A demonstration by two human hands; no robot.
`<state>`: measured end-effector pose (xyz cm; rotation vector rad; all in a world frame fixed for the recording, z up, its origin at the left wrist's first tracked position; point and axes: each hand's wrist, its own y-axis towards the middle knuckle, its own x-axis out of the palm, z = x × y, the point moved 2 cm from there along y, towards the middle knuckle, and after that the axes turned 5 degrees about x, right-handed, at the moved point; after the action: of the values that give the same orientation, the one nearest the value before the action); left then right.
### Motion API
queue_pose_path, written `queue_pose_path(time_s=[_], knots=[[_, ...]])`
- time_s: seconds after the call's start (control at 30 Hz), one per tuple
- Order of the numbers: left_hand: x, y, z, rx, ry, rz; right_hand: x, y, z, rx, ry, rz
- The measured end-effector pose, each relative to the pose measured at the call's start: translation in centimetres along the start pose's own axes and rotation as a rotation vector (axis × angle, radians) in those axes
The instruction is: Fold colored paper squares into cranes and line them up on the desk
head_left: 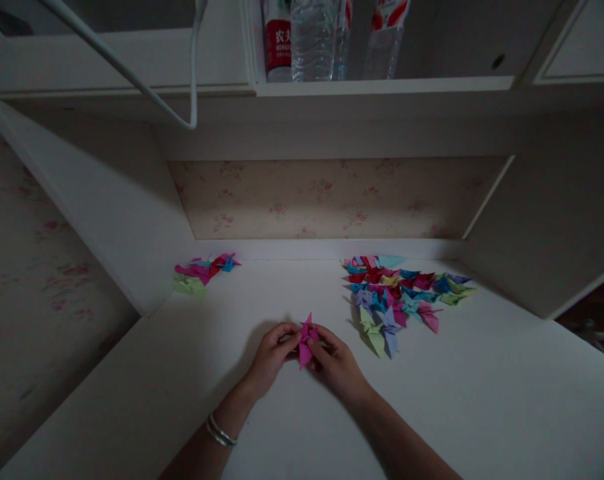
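Note:
A magenta origami crane [307, 341] is held between my two hands above the middle of the white desk, its points directed up and down in the view. My left hand [275, 352] pinches its left side with thumb and fingers. On the right side, my right hand [338, 360] grips it the same way, thumb on top. The fingers behind the paper are partly hidden. To the right lies a large group of folded paper cranes [389, 290] in many colours. A smaller cluster of paper cranes [207, 268] sits at the back left.
The white desk [282, 433] ends at a back ledge and side panels. Overhead, a shelf [387, 85] carries several plastic bottles [312, 40]. A white cable or lamp arm [132, 77] hangs down at the upper left.

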<state>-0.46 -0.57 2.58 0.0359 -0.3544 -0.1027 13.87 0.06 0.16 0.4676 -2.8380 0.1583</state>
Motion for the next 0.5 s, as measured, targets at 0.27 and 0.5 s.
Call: queue_pose_path(time_s=[0.27, 0.5], knots=[[0.28, -0.09, 0.07, -0.020, 0.021, -0.021, 0.16, -0.19, -0.77, 0.021, 0.009, -0.009], [0.08, 0.07, -0.33, -0.008, 0.038, -0.024, 0.09, -0.16, -0.47, 0.050, -0.018, 0.003]])
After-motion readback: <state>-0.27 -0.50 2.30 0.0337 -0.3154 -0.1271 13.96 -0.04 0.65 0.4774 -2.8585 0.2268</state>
